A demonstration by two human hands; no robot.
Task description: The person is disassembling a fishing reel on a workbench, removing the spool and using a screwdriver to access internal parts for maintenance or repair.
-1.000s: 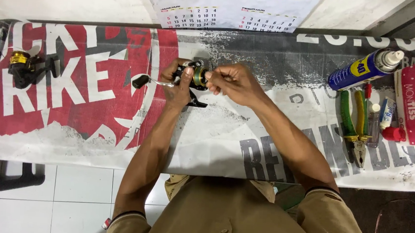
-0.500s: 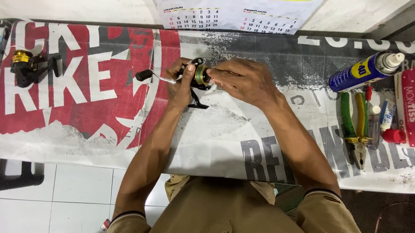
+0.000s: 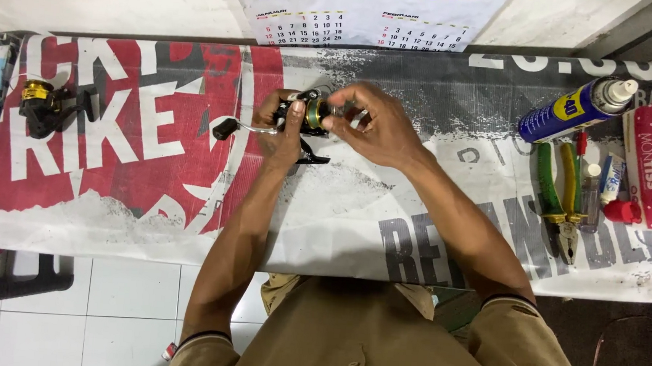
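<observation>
Printed red and grey banner cloth (image 3: 148, 216) covers my desk. Above its middle, my left hand (image 3: 284, 130) grasps the black and gold fishing reel (image 3: 308, 117); my right hand (image 3: 376, 125) pinches its spool end.

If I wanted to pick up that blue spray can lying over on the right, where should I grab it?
Probably around the middle of the blue spray can, coming straight down from above with fingers on its two long sides. It lies on its side, slanted, white cap toward the upper right, so the round body is open from above. The pliers lie close below it, so a low approach from that side looks cramped.
</observation>
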